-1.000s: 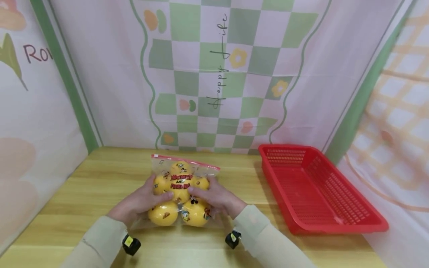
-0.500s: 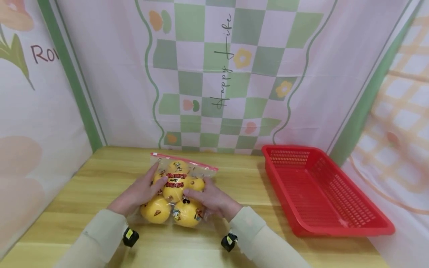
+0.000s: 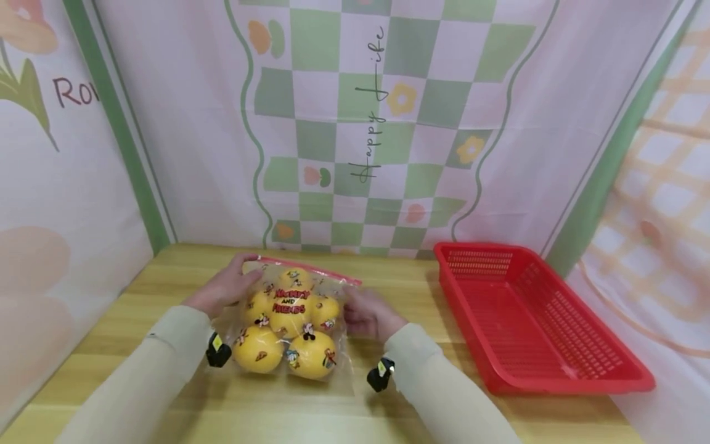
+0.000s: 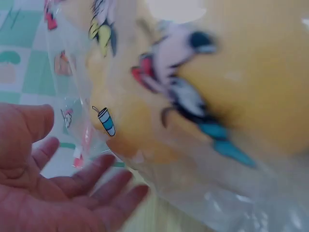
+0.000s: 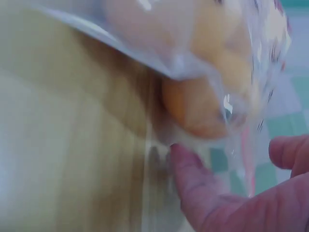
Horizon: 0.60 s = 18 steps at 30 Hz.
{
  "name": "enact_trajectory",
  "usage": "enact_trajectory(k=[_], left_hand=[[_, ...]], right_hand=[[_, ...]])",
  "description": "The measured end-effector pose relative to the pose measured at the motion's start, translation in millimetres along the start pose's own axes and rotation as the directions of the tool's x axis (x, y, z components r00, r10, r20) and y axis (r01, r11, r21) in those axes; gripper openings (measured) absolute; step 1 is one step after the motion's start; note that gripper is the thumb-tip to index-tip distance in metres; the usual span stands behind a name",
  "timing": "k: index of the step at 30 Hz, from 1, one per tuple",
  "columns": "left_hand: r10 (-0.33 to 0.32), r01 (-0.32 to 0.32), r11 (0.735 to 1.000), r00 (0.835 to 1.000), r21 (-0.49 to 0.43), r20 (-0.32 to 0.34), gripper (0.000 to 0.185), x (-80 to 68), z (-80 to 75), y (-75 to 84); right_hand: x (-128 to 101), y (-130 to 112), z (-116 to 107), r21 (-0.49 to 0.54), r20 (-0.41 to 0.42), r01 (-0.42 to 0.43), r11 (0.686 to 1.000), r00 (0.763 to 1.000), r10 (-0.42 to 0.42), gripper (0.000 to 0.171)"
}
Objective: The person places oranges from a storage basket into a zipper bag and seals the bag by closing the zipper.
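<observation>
A clear zip bag printed with red lettering and cartoon figures lies on the table, its pink zip strip at the far end. Several round yellow-orange things fill it; their kind is unclear through the plastic. My left hand is at the bag's far left corner, fingers spread and thumb apart in the left wrist view. Beside the bag's right edge is my right hand. The right wrist view shows its thumb and forefinger apart, the forefinger close to the plastic; whether it touches cannot be told.
A red plastic basket with slotted sides stands on the right of the wooden table. Patterned cloth hangs behind the table and along both sides. Each wrist wears a small black camera.
Both thumbs have come off the top of the bag. The left hand has moved away toward the far left corner, and the right hand has slid to the right edge. The bag has barely moved.
</observation>
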State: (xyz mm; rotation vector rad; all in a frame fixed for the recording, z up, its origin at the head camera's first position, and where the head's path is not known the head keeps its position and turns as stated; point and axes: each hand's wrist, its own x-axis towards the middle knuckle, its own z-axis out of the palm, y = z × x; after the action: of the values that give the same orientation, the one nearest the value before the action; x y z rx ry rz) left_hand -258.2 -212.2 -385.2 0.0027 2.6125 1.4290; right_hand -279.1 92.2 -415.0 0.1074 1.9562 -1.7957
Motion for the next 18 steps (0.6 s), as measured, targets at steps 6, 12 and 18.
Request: enact_trajectory(k=[6,12,18], left_hand=[[-0.033,0.03,0.997,0.999,-0.068,-0.039,0.048,13.5,1.1,-2.2],[-0.074,0.059,0.985,0.993,-0.164,-0.089,0.041,22.8,6.5,-8.5],[-0.1,0.08,0.981,0.989,-0.179,-0.106,0.04,24.7,8.0,-13.2]], right_hand=[[25.8,-6.1,-1.0,0.036,-0.083,-0.015,0.999,0.996,0.018,0.029],[34.9,-9.7,3.2,0.067,-0.146,0.063,0.996,0.988,-0.052,0.021],[41.7,-12.2,5.7,0.037,-0.21,0.177,0.984,0.964,-0.165,0.018]])
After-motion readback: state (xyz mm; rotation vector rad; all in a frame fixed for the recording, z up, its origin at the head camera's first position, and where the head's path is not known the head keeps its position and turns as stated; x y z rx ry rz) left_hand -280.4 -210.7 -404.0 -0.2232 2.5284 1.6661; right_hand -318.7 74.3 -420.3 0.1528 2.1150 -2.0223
